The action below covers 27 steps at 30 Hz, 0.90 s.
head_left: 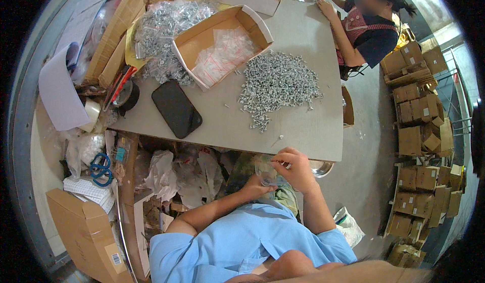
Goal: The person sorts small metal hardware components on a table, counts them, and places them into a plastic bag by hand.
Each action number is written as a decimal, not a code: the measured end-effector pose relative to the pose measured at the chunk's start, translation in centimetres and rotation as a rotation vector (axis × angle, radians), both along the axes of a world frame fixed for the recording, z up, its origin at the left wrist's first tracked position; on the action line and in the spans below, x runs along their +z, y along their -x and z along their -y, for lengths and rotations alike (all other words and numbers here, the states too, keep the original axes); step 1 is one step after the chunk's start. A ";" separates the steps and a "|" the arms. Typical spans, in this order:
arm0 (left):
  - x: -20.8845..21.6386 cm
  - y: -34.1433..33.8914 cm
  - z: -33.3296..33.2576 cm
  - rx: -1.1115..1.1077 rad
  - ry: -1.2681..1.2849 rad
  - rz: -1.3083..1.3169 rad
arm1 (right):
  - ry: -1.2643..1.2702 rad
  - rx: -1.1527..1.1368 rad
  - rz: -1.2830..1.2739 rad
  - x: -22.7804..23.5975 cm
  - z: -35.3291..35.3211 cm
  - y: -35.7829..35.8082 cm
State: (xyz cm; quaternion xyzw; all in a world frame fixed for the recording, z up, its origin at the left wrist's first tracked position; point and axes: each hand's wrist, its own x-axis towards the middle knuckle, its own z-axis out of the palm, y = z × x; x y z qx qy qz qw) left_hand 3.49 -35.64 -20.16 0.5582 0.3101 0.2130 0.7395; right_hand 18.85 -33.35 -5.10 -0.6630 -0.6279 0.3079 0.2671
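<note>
In the head view, low centre of the frame, the left hand [256,187] has its fingers wrapped round the lower part of a clear plastic container [264,170], perhaps a cup or a bag. Above it, the right hand [295,169] bends its fingers at the container's upper edge; whether they are clamped on anything I cannot tell. The container is just beyond the near edge of the tabletop [313,136].

Right of centre lies a loose pile of screws [278,86], with a single screw [281,137] nearer the hands. Upper centre, an open cardboard box [189,71] holds flat clear bags [225,53]; beside it is a heap of filled bags [166,23].

The step in hand appears to be handling the container's contents; a next move would call for a steady left hold and a precise right pinch.
</note>
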 end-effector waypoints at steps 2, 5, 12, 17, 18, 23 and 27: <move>0.4 -0.2 0.1 0.025 -0.003 0.071 | -0.010 -0.063 -0.040 0.4 -0.7 -0.2; 1.1 -0.3 -0.2 0.007 -0.196 -0.070 | -0.244 -0.198 0.116 -0.7 -2.5 0.1; 0.6 0.1 -0.1 -0.009 -0.012 -0.022 | -0.380 -0.095 0.169 -2.5 -5.6 2.4; 0.6 0.0 -0.1 0.000 -0.012 0.032 | -0.446 -0.080 0.185 -2.6 -5.8 2.5; 0.7 0.0 -0.1 0.001 -0.021 0.014 | -0.454 -0.082 0.194 -2.5 -5.8 2.5; 2.4 0.2 -0.6 0.003 -0.043 -0.014 | -0.435 -0.073 0.231 -2.1 -4.7 1.9; 0.5 0.1 -0.1 -0.029 0.047 -0.033 | -0.334 -0.003 0.243 -1.0 -3.0 1.0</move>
